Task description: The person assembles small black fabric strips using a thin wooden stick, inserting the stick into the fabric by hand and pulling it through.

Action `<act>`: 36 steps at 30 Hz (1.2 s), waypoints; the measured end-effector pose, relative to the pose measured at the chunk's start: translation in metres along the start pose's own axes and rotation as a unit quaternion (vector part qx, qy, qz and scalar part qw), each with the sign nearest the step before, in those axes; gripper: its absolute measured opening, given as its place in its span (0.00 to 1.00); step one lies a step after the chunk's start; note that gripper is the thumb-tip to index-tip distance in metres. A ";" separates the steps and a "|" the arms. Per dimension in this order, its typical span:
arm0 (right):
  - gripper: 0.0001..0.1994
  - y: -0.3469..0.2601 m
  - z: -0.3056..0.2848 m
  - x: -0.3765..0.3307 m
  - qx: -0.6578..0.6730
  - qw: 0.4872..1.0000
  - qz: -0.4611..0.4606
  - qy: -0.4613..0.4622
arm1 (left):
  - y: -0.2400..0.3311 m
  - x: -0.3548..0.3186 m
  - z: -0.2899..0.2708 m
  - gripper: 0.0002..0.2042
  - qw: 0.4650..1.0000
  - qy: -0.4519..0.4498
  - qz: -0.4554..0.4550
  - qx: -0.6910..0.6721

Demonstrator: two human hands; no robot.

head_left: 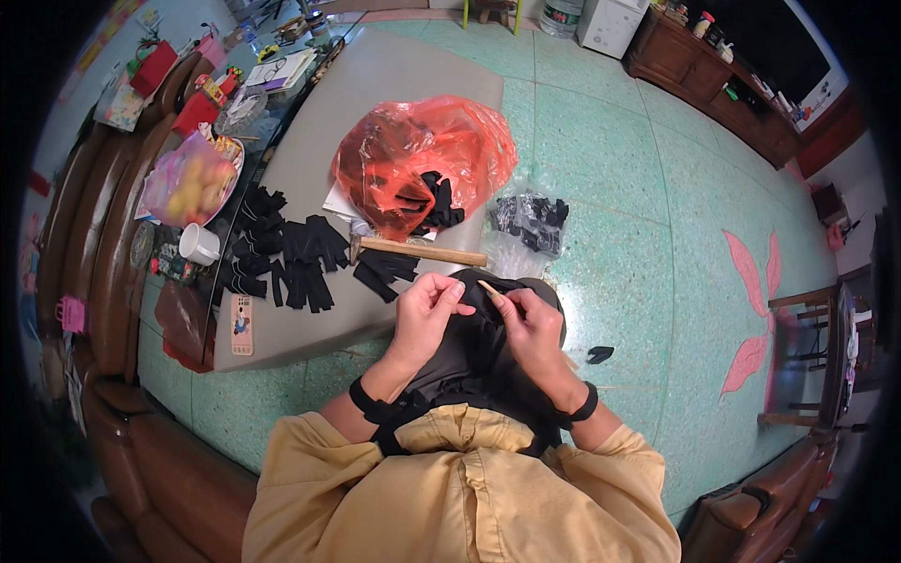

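Over my lap, my left hand (430,315) is closed in a pinch; whatever lies between its fingertips is too small to make out. Close beside it, my right hand (531,325) grips a short, thin, wood-coloured stick (487,287) whose tip points up and left. Dark cloth covers my lap beneath both hands. Just beyond them a hammer (422,250) with a wooden handle lies on the grey bench (375,84). Black fabric strips (305,281) are spread in bundles left of the hammer. Behind it, a red plastic bag (427,141) gapes open with more black strips inside.
A clear bag of black pieces (530,223) sits at the bench's right. One black piece (600,354) lies on the green floor. A phone (241,325) rests on the bench's near left corner. Left of the bench stand a white mug (199,244) and bagged fruit (192,183).
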State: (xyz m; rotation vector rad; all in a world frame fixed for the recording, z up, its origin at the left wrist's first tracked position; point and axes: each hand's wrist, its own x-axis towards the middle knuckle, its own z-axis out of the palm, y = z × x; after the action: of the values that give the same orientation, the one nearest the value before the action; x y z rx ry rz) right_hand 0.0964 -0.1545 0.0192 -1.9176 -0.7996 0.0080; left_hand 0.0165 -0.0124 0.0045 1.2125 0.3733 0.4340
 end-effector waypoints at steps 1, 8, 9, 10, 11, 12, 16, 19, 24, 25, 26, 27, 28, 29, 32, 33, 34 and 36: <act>0.06 -0.001 -0.001 0.000 0.008 1.000 0.024 -0.005 | 0.002 0.000 -0.001 0.03 1.000 -0.007 -0.002 0.019; 0.07 0.009 -0.003 -0.001 -0.017 0.996 -0.080 -0.024 | 0.020 0.000 -0.003 0.08 0.991 -0.031 -0.096 -0.090; 0.07 0.009 -0.003 -0.002 -0.025 0.996 -0.085 -0.028 | 0.020 0.002 -0.005 0.08 0.991 -0.031 -0.096 -0.090; 0.07 0.011 -0.002 -0.002 -0.025 0.996 -0.085 -0.028 | 0.020 0.004 -0.007 0.09 0.993 -0.036 -0.088 -0.074; 0.07 0.012 -0.002 -0.003 -0.035 0.995 -0.087 -0.026 | 0.019 0.005 -0.008 0.09 0.994 -0.041 -0.080 -0.057; 0.07 0.013 -0.001 -0.004 -0.044 0.995 -0.088 -0.024 | 0.014 0.005 -0.009 0.08 0.995 -0.039 -0.070 -0.051; 0.07 0.013 0.002 -0.007 -0.105 0.984 -0.137 -0.037 | 0.006 0.003 -0.010 0.08 0.997 -0.016 -0.069 -0.015; 0.07 0.012 0.009 -0.006 -0.068 0.988 -0.139 0.017 | 0.001 0.003 -0.001 0.08 0.998 0.022 -0.053 -0.027; 0.07 0.007 0.019 -0.008 0.152 0.976 0.146 -0.058 | -0.006 0.001 0.005 0.08 0.997 0.070 0.016 0.033; 0.07 0.007 0.019 -0.008 0.153 0.976 0.146 -0.058 | -0.007 0.001 0.004 0.08 0.996 0.077 0.016 0.041; 0.07 0.007 0.019 -0.006 0.151 0.975 0.151 -0.068 | -0.006 0.002 0.004 0.08 0.996 0.077 0.016 0.041; 0.08 0.007 0.018 -0.006 0.148 0.973 0.156 -0.079 | -0.007 0.002 0.003 0.08 0.996 0.081 0.011 0.028; 0.08 0.005 0.018 -0.004 0.148 0.973 0.157 -0.079 | -0.006 0.003 0.003 0.07 0.996 0.085 0.006 0.016; 0.08 0.004 0.016 -0.002 0.078 0.993 0.076 -0.054 | -0.005 0.004 0.003 0.07 0.996 0.085 0.005 0.015; 0.07 0.004 0.011 -0.003 -0.005 0.999 -0.028 -0.039 | 0.001 0.007 -0.002 0.08 0.996 0.087 -0.014 -0.015; 0.07 0.005 0.009 -0.005 -0.017 0.997 -0.045 -0.052 | 0.000 0.006 -0.001 0.08 0.996 0.087 -0.015 -0.016; 0.07 0.004 0.009 -0.004 -0.020 0.998 -0.055 -0.038 | -0.001 0.005 0.001 0.08 0.997 0.075 -0.009 -0.013; 0.07 0.002 0.011 -0.005 -0.016 0.999 -0.047 -0.020 | 0.001 0.004 0.003 0.08 0.998 0.063 -0.003 -0.009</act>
State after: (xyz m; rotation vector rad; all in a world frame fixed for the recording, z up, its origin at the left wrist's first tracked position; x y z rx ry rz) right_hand 0.0897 -0.1486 0.0105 -1.9127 -0.9215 -0.0231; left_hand 0.0218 -0.0126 0.0058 1.1695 0.4792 0.5097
